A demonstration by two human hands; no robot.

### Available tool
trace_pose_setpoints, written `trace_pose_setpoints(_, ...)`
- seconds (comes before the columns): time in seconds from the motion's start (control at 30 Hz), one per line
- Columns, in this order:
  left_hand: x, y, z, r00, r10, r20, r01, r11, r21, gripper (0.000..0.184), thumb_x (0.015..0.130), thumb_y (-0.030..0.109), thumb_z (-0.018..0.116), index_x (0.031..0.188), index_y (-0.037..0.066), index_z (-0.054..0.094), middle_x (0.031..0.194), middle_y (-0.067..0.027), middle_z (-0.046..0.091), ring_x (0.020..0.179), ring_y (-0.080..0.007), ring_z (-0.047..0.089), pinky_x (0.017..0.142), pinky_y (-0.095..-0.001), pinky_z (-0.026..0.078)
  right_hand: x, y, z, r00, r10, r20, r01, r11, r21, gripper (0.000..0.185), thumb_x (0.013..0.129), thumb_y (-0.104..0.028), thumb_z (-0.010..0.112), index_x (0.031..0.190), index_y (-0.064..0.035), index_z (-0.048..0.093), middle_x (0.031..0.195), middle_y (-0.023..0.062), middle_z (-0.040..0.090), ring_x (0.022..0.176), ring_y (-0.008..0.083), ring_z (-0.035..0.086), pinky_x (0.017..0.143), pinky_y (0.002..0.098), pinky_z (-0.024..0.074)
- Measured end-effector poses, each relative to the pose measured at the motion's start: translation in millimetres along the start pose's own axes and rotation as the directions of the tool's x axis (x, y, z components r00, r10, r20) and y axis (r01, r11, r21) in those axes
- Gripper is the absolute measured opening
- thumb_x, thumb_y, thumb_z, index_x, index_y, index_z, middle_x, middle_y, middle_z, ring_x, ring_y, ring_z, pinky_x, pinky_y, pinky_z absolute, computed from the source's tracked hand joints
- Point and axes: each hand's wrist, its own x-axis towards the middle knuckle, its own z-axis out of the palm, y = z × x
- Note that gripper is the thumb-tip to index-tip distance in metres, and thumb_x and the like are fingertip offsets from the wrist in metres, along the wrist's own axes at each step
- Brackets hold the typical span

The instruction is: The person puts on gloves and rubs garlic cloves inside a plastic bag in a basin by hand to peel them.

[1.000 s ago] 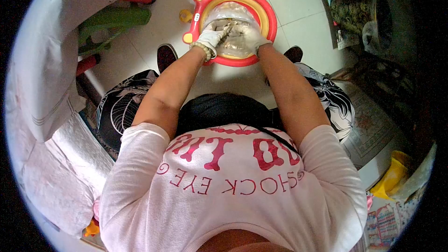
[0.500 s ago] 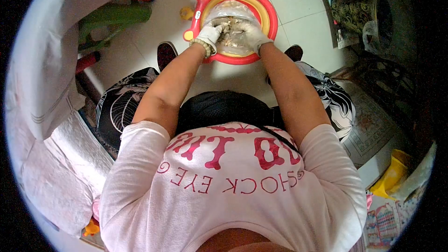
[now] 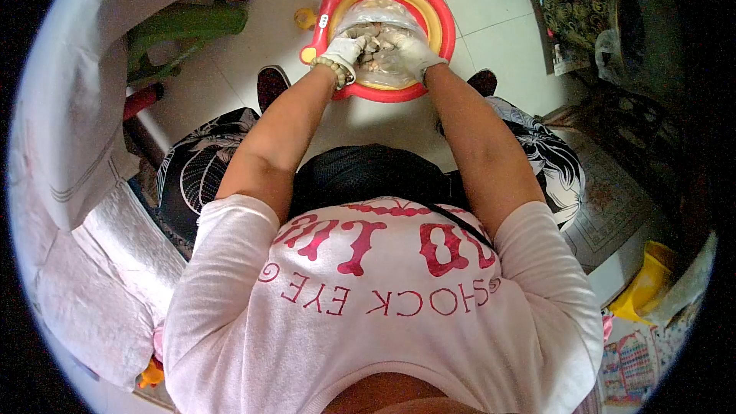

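A clear plastic bag [image 3: 376,8] lies spread inside a red and yellow basin [image 3: 442,27] on the floor. Small pale pieces [image 3: 381,65] are heaped in the bag; their kind is too small to make out. My left hand [image 3: 346,49], in a white glove with a beaded bracelet at the wrist, reaches in from the left, fingers pinched at a small bit. From the other side my gloved right hand [image 3: 410,52] comes in with its fingers curled toward the left. Whatever lies at its fingertips is hidden.
Pale floor tiles [image 3: 491,0] surround the basin, and my shoes [image 3: 273,87] are on either side behind it. A green and red object [image 3: 184,34] is at the left. Bags and other items [image 3: 583,23] stand at the right, near a yellow object [image 3: 645,282].
My fingers have shifted slightly among the pale pieces, and more of the pile shows between my hands. The basin sits slightly higher in view.
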Motion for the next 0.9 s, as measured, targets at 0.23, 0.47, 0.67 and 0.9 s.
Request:
trace_pose_setpoints(0.23, -55, 112, 27, 0.98, -0.197, 0.024, 0.198, 0.957, -0.214, 0.023, 0.088, 0.012, 0.053, 0.11, 0.004, 0.052, 0.089, -0.0069, 0.06, 0.075, -0.0154, 0.059, 0.066, -0.0274, 0.05, -34, -15, 27, 0.98, -0.042, 0.194, 0.041, 0.999, 0.008, 0.027, 0.091, -0.022, 0.048, 0.109, -0.0041, 0.056, 0.098, 0.0061, 0.06, 0.087, 0.0164, 0.059, 0.072, 0.031, 0.0519)
trace_pose_setpoints(0.47, -4, 38, 3, 0.995, -0.096, -0.036, 0.103, 0.938, 0.331, 0.044, 0.082, 0.024, 0.056, 0.118, 0.0, 0.047, 0.101, -0.0183, 0.061, 0.091, -0.028, 0.06, 0.08, -0.0355, 0.047, -27, -27, 26, 0.977, -0.192, 0.095, 0.208, 0.747, -0.632, 0.031, 0.085, -0.024, 0.06, 0.108, -0.0024, 0.056, 0.093, 0.0078, 0.061, 0.084, 0.0165, 0.059, 0.07, 0.0307, 0.0501)
trace_pose_setpoints(0.67, -2, 46, 2, 0.975, -0.038, -0.22, 0.126, 0.907, 0.402, 0.036, 0.083, 0.024, 0.052, 0.111, 0.002, 0.055, 0.111, -0.02, 0.058, 0.103, -0.0324, 0.055, 0.088, -0.038, 0.042, -23, -22, 21, 0.799, -0.593, 0.099, 0.363, 0.345, -0.866, 0.045, 0.077, -0.032, 0.061, 0.108, 0.0003, 0.058, 0.097, 0.0145, 0.063, 0.086, 0.026, 0.061, 0.077, 0.0345, 0.0474)
trace_pose_setpoints(0.9, -21, 65, 16, 0.972, -0.138, -0.189, 0.234, 0.531, 0.814, 0.033, 0.079, 0.018, 0.055, 0.111, 0.007, 0.057, 0.106, -0.02, 0.06, 0.1, -0.0336, 0.057, 0.085, -0.039, 0.045, 29, 35, -34, 0.885, -0.463, -0.058, -0.072, -0.013, -0.997, 0.043, 0.073, -0.029, 0.054, 0.103, 0.0003, 0.061, 0.096, 0.0216, 0.063, 0.092, 0.0341, 0.06, 0.083, 0.0382, 0.0454)
